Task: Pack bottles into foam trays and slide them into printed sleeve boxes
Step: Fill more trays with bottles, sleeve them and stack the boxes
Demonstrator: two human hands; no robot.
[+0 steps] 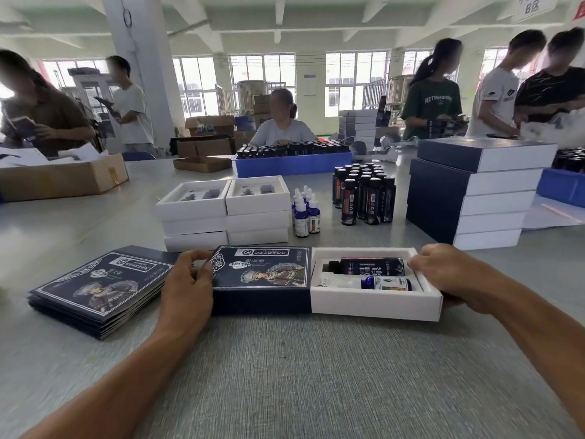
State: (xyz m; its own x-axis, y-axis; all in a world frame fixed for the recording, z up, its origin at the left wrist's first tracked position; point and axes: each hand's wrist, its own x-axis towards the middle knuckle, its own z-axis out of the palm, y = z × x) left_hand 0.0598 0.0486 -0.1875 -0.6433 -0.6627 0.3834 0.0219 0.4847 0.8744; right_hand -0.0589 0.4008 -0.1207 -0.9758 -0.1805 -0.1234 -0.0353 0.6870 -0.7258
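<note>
My left hand (pixel 190 280) curls its fingers on the left end of the dark printed sleeve (pixel 262 277), mid-frame. My right hand (pixel 443 274) grips the right end of the white tray (pixel 373 304), half inside the sleeve. Two bottles (pixel 370 267) lie in it.

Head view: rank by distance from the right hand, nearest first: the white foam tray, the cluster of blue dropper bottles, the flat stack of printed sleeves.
From the right hand:
1. White foam tray, touching the hand, at its left.
2. Cluster of blue dropper bottles, farther back, left of the hand.
3. Flat stack of printed sleeves, far left, beyond the left hand.
</note>
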